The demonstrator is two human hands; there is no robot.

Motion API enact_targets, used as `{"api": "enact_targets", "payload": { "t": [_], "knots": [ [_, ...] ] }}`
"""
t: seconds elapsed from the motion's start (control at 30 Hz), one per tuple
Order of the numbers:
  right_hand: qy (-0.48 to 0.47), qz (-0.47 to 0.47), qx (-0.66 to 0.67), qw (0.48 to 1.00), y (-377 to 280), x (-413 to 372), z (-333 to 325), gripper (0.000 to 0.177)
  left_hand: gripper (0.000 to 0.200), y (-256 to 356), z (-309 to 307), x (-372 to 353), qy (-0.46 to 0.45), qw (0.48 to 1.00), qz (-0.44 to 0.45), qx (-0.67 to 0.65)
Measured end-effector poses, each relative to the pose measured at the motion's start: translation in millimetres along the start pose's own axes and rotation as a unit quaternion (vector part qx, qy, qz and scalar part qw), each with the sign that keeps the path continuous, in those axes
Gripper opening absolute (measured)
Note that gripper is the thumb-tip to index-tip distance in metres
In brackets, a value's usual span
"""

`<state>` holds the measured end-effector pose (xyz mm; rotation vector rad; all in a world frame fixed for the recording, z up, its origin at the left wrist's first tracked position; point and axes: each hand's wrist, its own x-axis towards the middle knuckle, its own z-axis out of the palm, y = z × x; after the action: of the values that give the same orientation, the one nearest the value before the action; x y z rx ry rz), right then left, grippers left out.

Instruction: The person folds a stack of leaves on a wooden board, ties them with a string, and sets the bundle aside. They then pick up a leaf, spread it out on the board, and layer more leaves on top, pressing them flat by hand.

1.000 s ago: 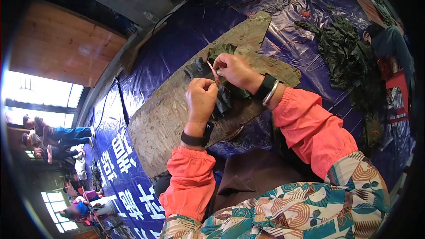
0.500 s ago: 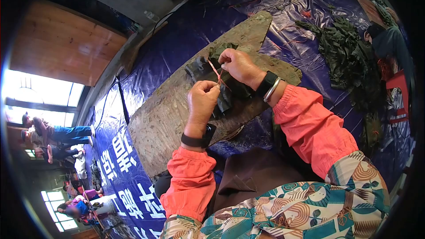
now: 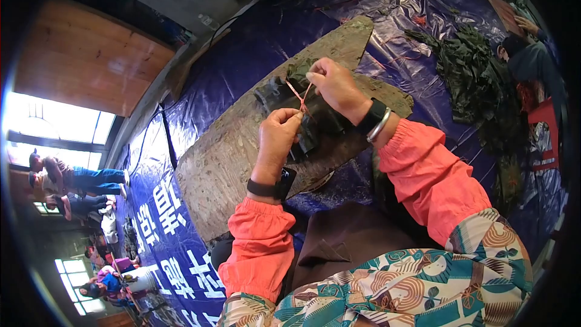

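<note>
Both my hands are pinched around a thin pinkish-red cord [image 3: 293, 88] above a wooden board. My left hand [image 3: 277, 142] holds its crossed part at thumb and fingertip. Up and to the right, my right hand [image 3: 337, 89] grips one strand, which runs down to the left fingertips; another strand slants away to the upper left. Right under the hands lies a dark, folded, cloth-like bundle [image 3: 307, 139], partly hidden by them. It rests on the worn, stained board [image 3: 221, 166].
A blue plastic sheet [image 3: 236, 69] with white characters covers the floor. A heap of dark crumpled material [image 3: 472, 79] lies to the right, near a seated person [image 3: 532, 63] and a red stool [image 3: 544, 124]. Other people [image 3: 85, 175] are at the far left.
My right hand has moved slightly up and right, drawing its strand further from the left fingertips. My left hand has shifted a little. At the right edge, another person's hand has come into view.
</note>
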<state>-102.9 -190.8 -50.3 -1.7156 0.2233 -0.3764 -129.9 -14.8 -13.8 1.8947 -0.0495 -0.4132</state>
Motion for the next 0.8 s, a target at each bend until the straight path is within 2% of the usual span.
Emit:
{"api": "enact_targets", "payload": {
  "t": [0.03, 0.07, 0.13, 0.2, 0.27, 0.33, 0.4, 0.43, 0.53, 0.6, 0.63, 0.8],
  "knots": [
    [-0.041, 0.010, -0.028, 0.999, -7.7, -7.4, -6.3, 0.016, 0.016, -1.9, -0.5, 0.9, 0.001, 1.000, 0.001, -0.001],
    [-0.040, 0.009, -0.029, 0.999, -16.4, -15.6, -10.6, 0.016, 0.016, -3.6, -0.4, 1.9, 0.003, 1.000, 0.003, -0.013],
    [-0.212, 0.134, -0.035, 0.967, -32.8, -33.2, -19.2, 0.015, 0.015, -4.9, 1.1, 2.5, 0.003, 1.000, 0.005, -0.023],
    [-0.218, 0.153, -0.027, 0.963, -34.0, -39.7, -18.0, 0.014, 0.017, -5.0, 2.8, 1.2, -0.020, 0.998, 0.016, -0.051],
    [-0.227, 0.231, 0.072, 0.943, -27.5, -39.7, -15.2, 0.012, 0.017, -4.4, 3.5, 0.9, -0.032, 0.998, 0.013, -0.046],
    [-0.232, 0.249, 0.103, 0.935, -22.3, -33.9, -15.1, 0.010, 0.018, -0.9, 1.7, 2.2, -0.040, 0.998, 0.012, -0.040],
    [-0.241, 0.258, 0.100, 0.930, -20.5, -31.3, -15.5, 0.009, 0.025, 2.3, -0.4, 6.5, -0.021, 0.997, -0.051, -0.048],
    [-0.241, 0.257, 0.103, 0.930, -21.4, -31.6, -16.0, 0.009, 0.025, 3.7, -2.0, 10.3, -0.021, 0.997, -0.051, -0.045],
    [-0.254, 0.250, 0.096, 0.929, -28.4, -34.5, -17.2, 0.009, 0.033, 11.4, -4.7, 23.6, -0.053, 0.991, -0.075, -0.099],
    [-0.266, 0.273, 0.089, 0.920, -31.2, -34.4, -19.3, 0.008, 0.037, 17.4, -1.3, 32.4, -0.083, 0.972, -0.149, -0.160],
    [-0.265, 0.271, 0.088, 0.921, -31.2, -34.0, -19.2, 0.008, 0.030, 23.0, 0.8, 32.7, -0.084, 0.969, -0.152, -0.174],
    [-0.270, 0.266, 0.044, 0.924, -37.3, -34.7, -20.8, 0.009, 0.021, 12.1, 3.4, 45.9, -0.070, 0.976, -0.109, -0.177]
  ]
}}
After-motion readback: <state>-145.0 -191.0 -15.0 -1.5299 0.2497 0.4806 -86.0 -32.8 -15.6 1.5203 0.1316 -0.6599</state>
